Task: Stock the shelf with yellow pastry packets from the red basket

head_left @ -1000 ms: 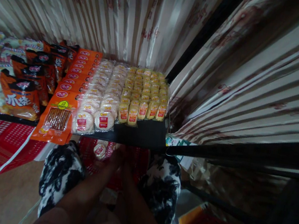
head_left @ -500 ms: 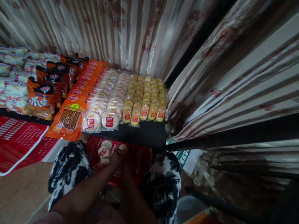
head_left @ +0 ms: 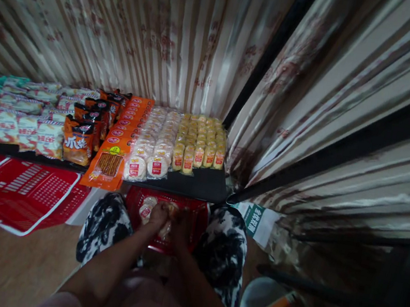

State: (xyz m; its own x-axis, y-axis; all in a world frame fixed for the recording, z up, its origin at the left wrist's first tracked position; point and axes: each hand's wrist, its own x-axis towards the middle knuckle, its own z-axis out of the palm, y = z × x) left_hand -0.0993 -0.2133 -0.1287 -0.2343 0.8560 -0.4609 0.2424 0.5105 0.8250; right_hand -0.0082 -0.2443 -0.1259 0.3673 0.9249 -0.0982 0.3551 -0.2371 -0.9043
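My left hand [head_left: 158, 215] and my right hand [head_left: 179, 225] are close together over a red basket [head_left: 200, 215] between my knees. Both have curled fingers, and a small pale wrapped snack [head_left: 172, 207] shows between them, partly covered. The right fingers are dark and blurred. At the basket's left side lie several round white wrapped crackers [head_left: 147, 208] with red labels. Just beyond, on a black shelf [head_left: 199, 188], stand rows of similar round crackers [head_left: 157, 166] and yellow wrapped rolls [head_left: 199, 155].
Orange snack packs [head_left: 109, 163], black-and-orange bags [head_left: 78, 143] and white bags [head_left: 50, 140] line the shelf leftward. Another red basket [head_left: 25, 191] with a white handle lies below. A dark pole [head_left: 255, 73] and striped curtain [head_left: 194, 31] stand behind. A pale bin [head_left: 259, 301] is at right.
My view has shifted slightly, so the shelf goods appear farther right. My hands remain together in the basket, the right now spread farther from the left; the pale snack between them has turned.
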